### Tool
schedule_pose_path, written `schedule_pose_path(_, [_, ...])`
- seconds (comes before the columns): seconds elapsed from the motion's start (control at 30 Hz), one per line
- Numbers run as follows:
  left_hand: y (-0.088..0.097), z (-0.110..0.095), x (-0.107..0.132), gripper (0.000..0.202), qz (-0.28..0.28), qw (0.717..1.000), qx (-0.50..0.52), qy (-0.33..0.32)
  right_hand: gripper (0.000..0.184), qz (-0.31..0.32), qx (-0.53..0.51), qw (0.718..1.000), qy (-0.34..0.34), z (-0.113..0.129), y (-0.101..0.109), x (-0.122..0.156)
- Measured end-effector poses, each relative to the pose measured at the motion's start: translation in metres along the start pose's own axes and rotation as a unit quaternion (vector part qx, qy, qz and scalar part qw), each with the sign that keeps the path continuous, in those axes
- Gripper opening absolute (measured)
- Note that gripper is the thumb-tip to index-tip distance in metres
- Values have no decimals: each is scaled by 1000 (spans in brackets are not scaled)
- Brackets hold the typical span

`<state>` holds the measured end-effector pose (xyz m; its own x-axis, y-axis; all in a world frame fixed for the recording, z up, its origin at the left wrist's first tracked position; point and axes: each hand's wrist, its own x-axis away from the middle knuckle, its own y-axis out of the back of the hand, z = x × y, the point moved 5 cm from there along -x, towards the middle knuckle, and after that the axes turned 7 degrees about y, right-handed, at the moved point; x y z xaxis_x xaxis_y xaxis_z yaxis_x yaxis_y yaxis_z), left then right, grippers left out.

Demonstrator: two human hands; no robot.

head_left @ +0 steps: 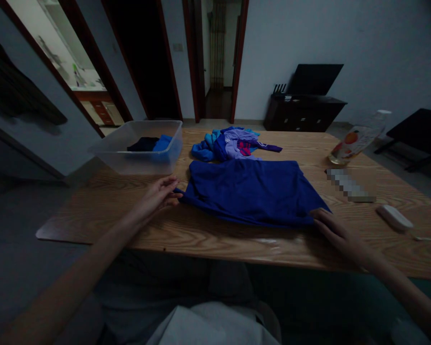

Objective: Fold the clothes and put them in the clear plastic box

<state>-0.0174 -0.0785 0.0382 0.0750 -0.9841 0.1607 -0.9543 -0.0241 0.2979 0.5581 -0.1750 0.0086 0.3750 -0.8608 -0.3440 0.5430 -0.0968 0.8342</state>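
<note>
A dark blue garment [249, 191] lies spread flat on the wooden table [208, 230] in front of me. My left hand [160, 191] pinches its left corner, fingers closed on the cloth. My right hand [332, 229] rests at its right front corner, with the fingers curled onto the edge of the fabric. Behind the garment sits a heap of blue and purple clothes [228, 143].
A clear plastic bin [140, 147] with dark and blue folded clothes stands at the table's back left. A tilted plastic bottle [357, 139] and a white device with a cable [394, 217] lie at the right. A dark cabinet [303, 111] stands against the far wall.
</note>
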Motion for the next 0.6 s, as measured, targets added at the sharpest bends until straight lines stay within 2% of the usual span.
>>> schedule_pose_path(0.1, [-3,27,6,80,-41,988,-131,-76,23,4,65,997,45,4,-5,11])
schedule_pose_path(0.2, [-16,55,22,88,-35,971,-199,-127,31,-61,166,980,89,28,-12,25])
schedule_pose_path(0.27, [-27,62,29,86,-28,975,-188,-116,41,-89,199,968,122,56,-21,23])
schedule_pose_path(0.33, [-39,55,32,87,-16,974,-191,-118,47,-71,205,961,172,85,-33,9])
schedule_pose_path(0.4, [-50,41,33,78,-4,967,-207,-148,46,-30,206,951,228,110,-47,-15])
schedule_pose_path(0.47, [-54,28,32,52,9,959,-219,-181,44,10,206,942,267,127,-61,-41])
schedule_pose_path(0.53, [-53,22,30,21,26,950,-236,-201,43,33,211,935,285,136,-72,-66])
schedule_pose_path(0.6, [-49,21,31,13,42,938,-265,-218,45,45,216,930,294,142,-81,-85])
